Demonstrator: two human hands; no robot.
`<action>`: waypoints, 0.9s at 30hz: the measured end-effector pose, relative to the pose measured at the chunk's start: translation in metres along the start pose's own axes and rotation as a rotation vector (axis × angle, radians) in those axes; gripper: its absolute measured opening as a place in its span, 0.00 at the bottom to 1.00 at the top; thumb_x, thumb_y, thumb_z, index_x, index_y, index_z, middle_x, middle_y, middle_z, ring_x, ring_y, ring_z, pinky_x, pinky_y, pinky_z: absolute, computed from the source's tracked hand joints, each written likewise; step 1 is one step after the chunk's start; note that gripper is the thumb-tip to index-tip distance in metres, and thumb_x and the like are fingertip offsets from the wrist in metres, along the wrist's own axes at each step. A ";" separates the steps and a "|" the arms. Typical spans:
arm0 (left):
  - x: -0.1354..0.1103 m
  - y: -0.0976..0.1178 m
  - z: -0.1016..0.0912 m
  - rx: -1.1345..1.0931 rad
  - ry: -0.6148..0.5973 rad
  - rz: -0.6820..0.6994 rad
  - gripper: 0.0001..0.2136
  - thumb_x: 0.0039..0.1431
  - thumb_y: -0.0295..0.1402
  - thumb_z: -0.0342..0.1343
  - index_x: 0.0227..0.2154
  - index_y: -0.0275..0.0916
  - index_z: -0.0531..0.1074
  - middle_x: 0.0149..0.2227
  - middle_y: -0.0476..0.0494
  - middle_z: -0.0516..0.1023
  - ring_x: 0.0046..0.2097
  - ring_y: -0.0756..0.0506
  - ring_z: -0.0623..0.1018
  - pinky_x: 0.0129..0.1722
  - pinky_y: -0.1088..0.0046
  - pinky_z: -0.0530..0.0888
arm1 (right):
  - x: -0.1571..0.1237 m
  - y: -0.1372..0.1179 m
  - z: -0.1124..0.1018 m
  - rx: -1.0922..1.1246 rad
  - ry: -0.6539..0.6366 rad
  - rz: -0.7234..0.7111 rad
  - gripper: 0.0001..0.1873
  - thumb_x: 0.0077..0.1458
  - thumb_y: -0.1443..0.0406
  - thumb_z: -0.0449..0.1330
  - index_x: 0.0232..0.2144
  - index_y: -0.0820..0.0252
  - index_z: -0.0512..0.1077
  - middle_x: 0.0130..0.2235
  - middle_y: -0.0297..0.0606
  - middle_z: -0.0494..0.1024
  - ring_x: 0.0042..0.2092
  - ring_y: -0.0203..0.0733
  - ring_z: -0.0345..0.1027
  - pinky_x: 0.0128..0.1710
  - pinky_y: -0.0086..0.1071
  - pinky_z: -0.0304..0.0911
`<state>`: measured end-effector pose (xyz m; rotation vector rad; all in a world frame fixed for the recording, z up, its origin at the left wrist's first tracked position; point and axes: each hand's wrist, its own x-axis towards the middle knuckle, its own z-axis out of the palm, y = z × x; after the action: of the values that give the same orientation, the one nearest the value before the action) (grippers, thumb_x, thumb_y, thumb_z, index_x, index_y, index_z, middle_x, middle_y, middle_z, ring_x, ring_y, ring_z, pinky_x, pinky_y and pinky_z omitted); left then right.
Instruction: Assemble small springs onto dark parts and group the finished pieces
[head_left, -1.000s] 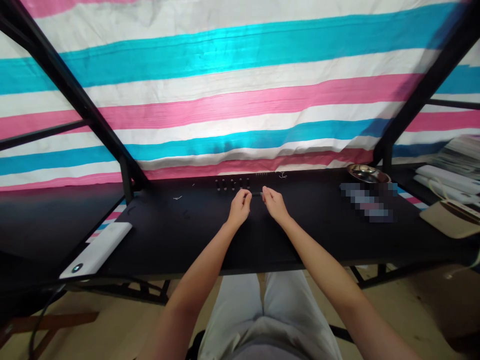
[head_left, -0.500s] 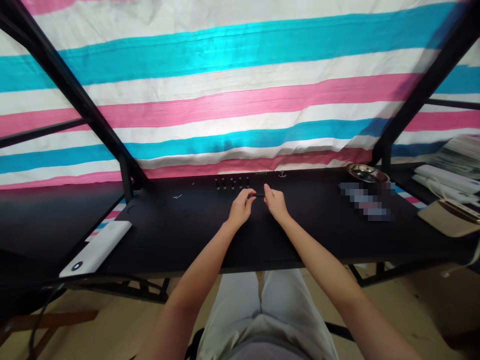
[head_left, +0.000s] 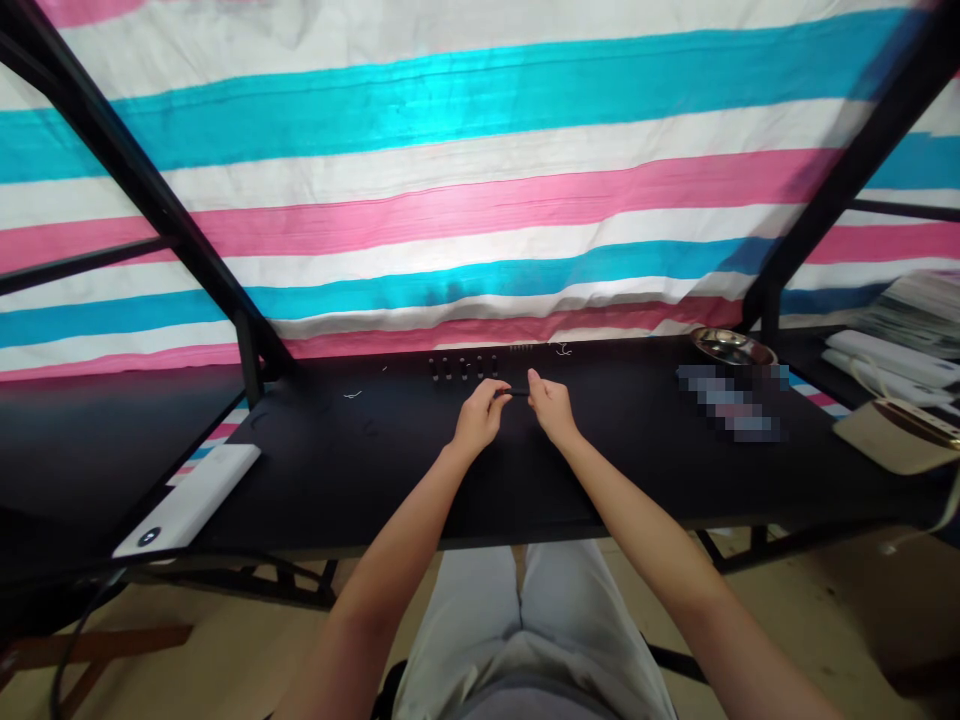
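Note:
Between my two hands is a thin black rod-like piece (head_left: pixel 518 392), lying level, its exact kind too small to make out. My left hand (head_left: pixel 480 412) pinches its left end between thumb and fingers. Closed around its right end is my right hand (head_left: pixel 551 407), thumb pointing up. Just beyond my left hand, several short black cylinders with light ends (head_left: pixel 463 368) are lined up in a row on the black table (head_left: pixel 337 480). A row of tiny pieces (head_left: pixel 521 347) lies behind them, near the back edge.
White scraps (head_left: pixel 562 349) lie at the back, another scrap (head_left: pixel 352 394) to the left. A shiny metal dish (head_left: pixel 733 346) and a pixelated patch (head_left: pixel 727 402) are on the right. A white oblong device (head_left: pixel 191 500) rests at the left edge. Striped sheeting (head_left: pixel 480 200) hangs behind.
Both hands keep their hold on the thin black piece and have hardly moved. The view has shifted very slightly.

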<state>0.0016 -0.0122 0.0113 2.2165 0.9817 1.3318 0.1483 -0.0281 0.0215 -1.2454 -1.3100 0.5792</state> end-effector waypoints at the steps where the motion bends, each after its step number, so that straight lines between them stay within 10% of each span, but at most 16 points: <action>1: 0.000 0.000 0.000 0.003 -0.005 0.000 0.10 0.61 0.36 0.46 0.39 0.38 0.67 0.33 0.46 0.71 0.26 0.53 0.68 0.30 0.77 0.67 | 0.000 0.000 0.000 -0.001 0.000 -0.005 0.30 0.54 0.46 0.46 0.10 0.58 0.56 0.13 0.31 0.58 0.19 0.32 0.52 0.22 0.28 0.51; 27: 0.000 0.010 -0.003 -0.003 -0.060 -0.080 0.15 0.63 0.38 0.38 0.26 0.38 0.62 0.21 0.51 0.63 0.25 0.52 0.66 0.30 0.75 0.65 | -0.002 0.001 0.003 0.011 -0.053 -0.040 0.29 0.55 0.48 0.47 0.11 0.59 0.55 0.14 0.29 0.55 0.19 0.31 0.49 0.22 0.28 0.48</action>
<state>0.0028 -0.0194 0.0192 2.1780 1.0350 1.2237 0.1450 -0.0280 0.0194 -1.1992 -1.3708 0.5941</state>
